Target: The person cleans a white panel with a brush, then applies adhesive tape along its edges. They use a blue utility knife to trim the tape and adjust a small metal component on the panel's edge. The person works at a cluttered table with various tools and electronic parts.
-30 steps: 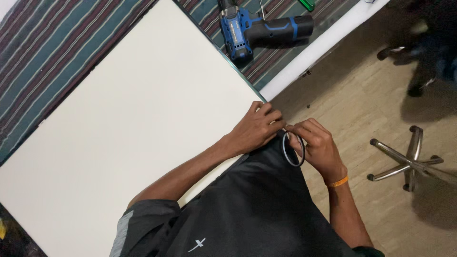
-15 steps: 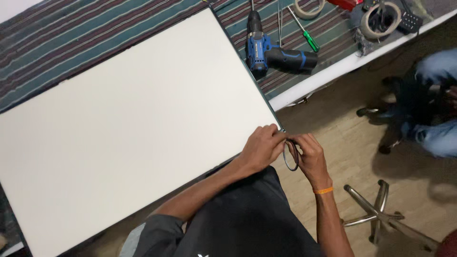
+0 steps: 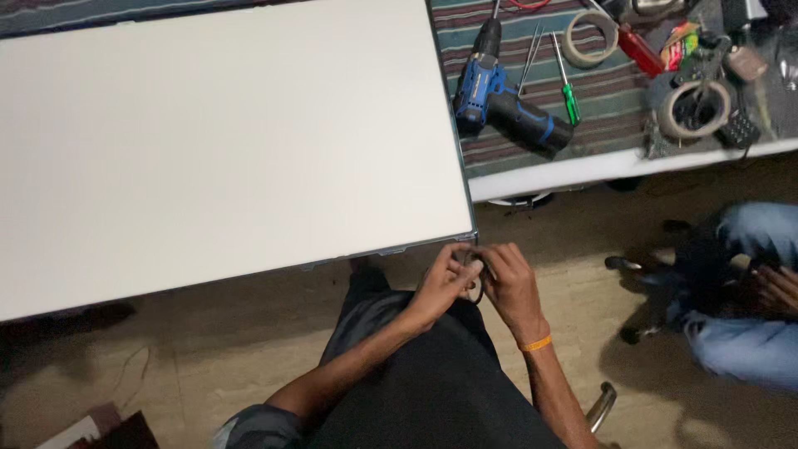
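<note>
A large white flat panel (image 3: 224,141) lies on the striped bench and juts out past its front edge. Both of my hands meet just below the panel's near right corner. My left hand (image 3: 443,287) and my right hand (image 3: 509,283) pinch a small dark ring-like loop (image 3: 475,287) between their fingers, close to the corner. The loop is mostly hidden by my fingers. An orange band circles my right wrist (image 3: 536,342).
A blue and black cordless drill (image 3: 507,108), a green-handled screwdriver (image 3: 567,87), tweezers, tape rolls (image 3: 694,108) and small items lie on the bench at the right. Another person in jeans (image 3: 748,291) sits at the right. A chair base (image 3: 603,407) stands by my leg.
The view has swung, so the panel now lies level and more of the bench's right side shows. My hands stay together on the loop at the panel's corner.
</note>
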Demonstrator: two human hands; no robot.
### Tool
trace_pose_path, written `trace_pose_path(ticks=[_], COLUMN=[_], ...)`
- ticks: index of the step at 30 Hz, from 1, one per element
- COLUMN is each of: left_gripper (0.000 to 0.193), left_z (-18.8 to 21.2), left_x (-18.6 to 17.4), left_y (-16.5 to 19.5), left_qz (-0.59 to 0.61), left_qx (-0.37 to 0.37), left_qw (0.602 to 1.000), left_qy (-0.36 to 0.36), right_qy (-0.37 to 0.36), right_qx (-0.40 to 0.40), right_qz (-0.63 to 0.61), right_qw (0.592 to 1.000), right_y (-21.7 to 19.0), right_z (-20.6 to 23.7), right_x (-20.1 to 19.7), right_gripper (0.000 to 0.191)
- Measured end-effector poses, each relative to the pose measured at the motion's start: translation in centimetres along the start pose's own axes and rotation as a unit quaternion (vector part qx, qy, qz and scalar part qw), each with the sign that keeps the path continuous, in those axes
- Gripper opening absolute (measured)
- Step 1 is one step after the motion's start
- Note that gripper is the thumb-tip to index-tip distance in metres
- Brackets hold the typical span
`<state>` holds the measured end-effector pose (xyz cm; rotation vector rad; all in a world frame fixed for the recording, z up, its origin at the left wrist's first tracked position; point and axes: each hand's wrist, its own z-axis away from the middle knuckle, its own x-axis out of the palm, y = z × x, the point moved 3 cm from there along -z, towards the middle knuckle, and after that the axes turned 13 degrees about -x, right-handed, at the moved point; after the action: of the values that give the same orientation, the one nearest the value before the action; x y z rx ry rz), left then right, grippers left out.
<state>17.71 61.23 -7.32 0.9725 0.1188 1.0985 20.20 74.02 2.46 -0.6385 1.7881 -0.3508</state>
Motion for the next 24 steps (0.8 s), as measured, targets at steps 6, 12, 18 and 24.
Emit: trace_pose_path(ticks=[6, 12, 18, 24], left_gripper=[0.046, 0.036, 0.029, 0.026], left_z=[-1.0, -2.3, -3.2, -3.7], left_x=[3.0, 4.3, 5.4, 5.7], left_y=[-0.3, -0.4, -1.7, -3.1], left_qz=[0.171, 0.246, 0.247, 0.225], left_qx=[0.001, 0.024, 0.066, 0.077], left_qw=[0.984, 0.963, 0.953, 0.947], left_qy=[0.05, 0.111, 0.165, 0.217], right_qy=[-0.098, -0.065, 0.112, 0.063], right_qx=[-0.047, -0.067, -0.095, 0.045], right_qz=[-0.121, -0.118, -0.092, 0.098], right_qw=[0.987, 0.989, 0.985, 0.992], right_y=[2.7, 11.5, 26.1, 29.7], right_z=[-1.5, -8.1, -30.6, -40.4], right_x=[-2.4, -6.4, -4.9, -0.7], right_gripper=[0.04, 0.021, 0.014, 0.026])
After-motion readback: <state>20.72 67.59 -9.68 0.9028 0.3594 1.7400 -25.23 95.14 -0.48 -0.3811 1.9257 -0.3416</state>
